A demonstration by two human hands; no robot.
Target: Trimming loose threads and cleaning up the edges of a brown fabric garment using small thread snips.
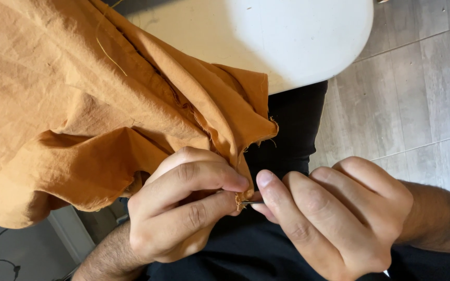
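A: Nearest the camera, what fills the lower edge?

B: Black trousers on the person's lap, with both forearms coming in from the bottom corners.

A: And just above the lap?

B: Two hands meet, fingertips almost touching. Left hand: fingers curled, thumb and forefinger pinching a frayed corner of the orange cloth. Right hand: fingers folded, thumb and forefinger closed on a thin metal needle. Only a short stretch of the needle shows, between the two hands; its tip meets the pinched corner.

A: Where does the cloth lie?

B: It rises from the left hand and spreads up and left, creased and folded, covering most of that half. A raw, fraying edge runs down its fold toward the pinch. A loose thread lies on it near the top.

A: What does it hide?

B: Much of the white table beyond, and part of the left hand's fingers.

A: Farthest out?

B: Grey plank floor at right; at lower left, a white leg and a dark cable.
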